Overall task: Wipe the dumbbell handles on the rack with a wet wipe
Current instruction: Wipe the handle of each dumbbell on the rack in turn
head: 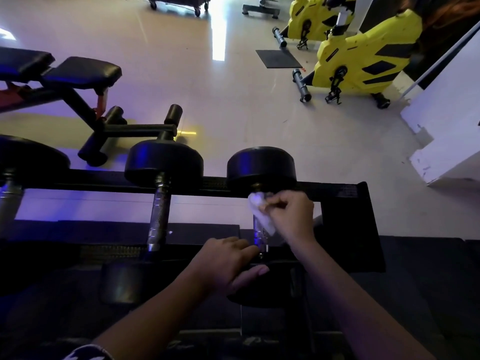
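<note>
Item: dumbbell (261, 167), right end of rack (345, 216). My right hand (291, 216) pinches the wipe (261, 214) round the handle (260, 236), at its far end. My left hand (226, 263) grips the near head, steadying. Best practice: wrap fully, draw toward me, twisting to cover all round.

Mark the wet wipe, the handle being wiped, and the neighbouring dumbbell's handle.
wet wipe (266, 223): head view, white folded middle.
wiped handle (259, 240): head view, bare metal below the wipe.
neighbouring handle (159, 211): head view, knurled middle.
</note>
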Demonstrator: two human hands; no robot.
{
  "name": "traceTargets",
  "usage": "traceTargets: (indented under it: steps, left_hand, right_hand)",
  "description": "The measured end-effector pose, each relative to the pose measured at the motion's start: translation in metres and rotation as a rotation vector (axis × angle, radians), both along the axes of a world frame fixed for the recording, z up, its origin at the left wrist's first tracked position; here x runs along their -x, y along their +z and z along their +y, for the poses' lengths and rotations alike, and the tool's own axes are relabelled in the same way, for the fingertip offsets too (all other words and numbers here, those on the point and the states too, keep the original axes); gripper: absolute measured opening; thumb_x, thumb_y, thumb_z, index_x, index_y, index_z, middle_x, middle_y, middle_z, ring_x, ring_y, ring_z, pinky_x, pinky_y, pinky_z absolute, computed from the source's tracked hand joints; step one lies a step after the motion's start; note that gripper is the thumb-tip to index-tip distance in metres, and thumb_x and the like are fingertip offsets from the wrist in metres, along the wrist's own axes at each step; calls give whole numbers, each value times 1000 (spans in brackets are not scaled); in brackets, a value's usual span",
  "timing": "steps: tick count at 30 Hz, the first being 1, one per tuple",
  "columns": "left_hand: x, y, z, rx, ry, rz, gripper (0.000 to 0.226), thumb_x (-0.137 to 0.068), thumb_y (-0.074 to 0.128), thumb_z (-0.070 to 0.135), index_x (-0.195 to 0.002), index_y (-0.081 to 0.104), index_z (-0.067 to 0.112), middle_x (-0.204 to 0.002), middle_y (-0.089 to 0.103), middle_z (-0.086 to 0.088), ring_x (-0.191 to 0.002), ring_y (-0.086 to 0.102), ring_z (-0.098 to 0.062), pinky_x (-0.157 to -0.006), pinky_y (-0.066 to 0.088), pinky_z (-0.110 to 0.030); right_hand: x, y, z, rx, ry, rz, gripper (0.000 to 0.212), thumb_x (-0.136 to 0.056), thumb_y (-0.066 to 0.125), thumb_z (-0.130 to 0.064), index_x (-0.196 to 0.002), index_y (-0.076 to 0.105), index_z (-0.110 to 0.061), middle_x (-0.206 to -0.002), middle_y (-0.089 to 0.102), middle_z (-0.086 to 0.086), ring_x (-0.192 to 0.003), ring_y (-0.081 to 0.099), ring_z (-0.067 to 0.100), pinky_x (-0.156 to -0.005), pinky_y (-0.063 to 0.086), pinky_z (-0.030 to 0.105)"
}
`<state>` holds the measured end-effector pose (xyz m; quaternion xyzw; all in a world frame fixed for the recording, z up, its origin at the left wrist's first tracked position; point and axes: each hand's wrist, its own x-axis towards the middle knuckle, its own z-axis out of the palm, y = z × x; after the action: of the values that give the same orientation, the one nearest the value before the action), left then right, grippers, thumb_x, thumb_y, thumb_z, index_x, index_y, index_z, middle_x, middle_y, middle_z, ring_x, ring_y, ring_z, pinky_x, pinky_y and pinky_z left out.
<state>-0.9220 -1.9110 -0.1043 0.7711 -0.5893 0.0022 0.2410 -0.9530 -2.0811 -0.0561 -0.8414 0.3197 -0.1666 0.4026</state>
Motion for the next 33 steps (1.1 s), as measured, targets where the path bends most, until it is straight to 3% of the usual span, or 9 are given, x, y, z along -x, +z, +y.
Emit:
traceTargets:
  steps: [5, 7, 10, 12, 14, 17, 23, 27, 33]
  left_hand:
    - [-4, -3, -1, -11, -28, 19, 58, -99, 13, 59, -90, 57, 23, -78, 62, 3, -67, 60, -24, -44, 41, -29]
    - [-4, -1, -1, -2, -33, 23, 52, -100, 15, 57, -86, 52, 22, -75, 59, 3, -65, 59, -24, -43, 40, -28]
    - [-3, 1, 0, 19, -35, 27, 45, -100, 16, 56, -86, 45, 25, -75, 57, 3, -65, 58, -23, -44, 42, -29]
    - [-3, 1, -1, 30, -42, 16, 41, -100, 16, 55, -86, 41, 25, -75, 57, 3, -65, 58, -24, -44, 42, -30]
    - [-3, 0, -1, 42, -45, 11, 40, -100, 17, 54, -86, 41, 25, -77, 57, 3, -66, 58, -24, -43, 42, -31]
    - [-3, 0, -1, 70, -43, 17, 43, -100, 17, 54, -86, 44, 24, -77, 58, 3, -67, 59, -25, -44, 43, -31]
    - [-2, -4, 0, 86, -14, 35, 44, -100, 15, 56, -85, 43, 25, -75, 57, 4, -67, 59, -22, -45, 44, -30]
    - [6, -6, 1, 131, 70, 23, 52, -101, 19, 56, -81, 55, 24, -72, 57, 5, -65, 58, -18, -45, 42, -27]
    - [35, 10, -23, 99, 277, -84, 57, -95, 31, 64, -66, 58, 22, -62, 58, 4, -57, 57, -18, -46, 22, -21]
  right_hand:
    - [43, -11, 6, -98, 146, 154, 15, -74, 72, -9, -64, 67, -18, -66, 68, -1, -61, 61, 7, -57, 45, 16]
    - [19, -13, -6, -512, -40, 72, 18, -83, 61, -4, -68, 61, -12, -64, 64, 6, -61, 60, 18, -55, 46, 23]
    - [-18, -7, -15, -1443, -132, -71, 32, -93, 30, 0, -79, 59, 4, -64, 66, 15, -57, 65, 23, -53, 55, 27]
    - [-17, -17, -13, -1668, -4, -32, 39, -94, 27, -7, -83, 61, 6, -72, 66, 16, -62, 64, 24, -61, 55, 29]
    - [0, -24, -11, -1614, 100, 116, 40, -91, 31, -9, -77, 65, 5, -70, 64, 16, -62, 62, 23, -61, 52, 26]
    - [8, -24, -20, -1504, 143, 267, 42, -96, 27, -13, -101, 61, 12, -87, 67, 26, -75, 69, 32, -62, 58, 34]
    - [-21, -9, -28, -1322, 88, 62, 28, -93, 31, 0, -96, 58, 4, -86, 65, 17, -73, 67, 25, -61, 56, 32]
    - [40, -5, -30, -964, 195, 84, 18, -81, 53, 14, -94, 64, 8, -86, 67, 19, -70, 68, 22, -66, 58, 30]
    - [31, -12, -27, -343, 65, -30, 16, -70, 79, -13, -85, 76, -11, -80, 75, 3, -77, 68, 14, -74, 55, 34]
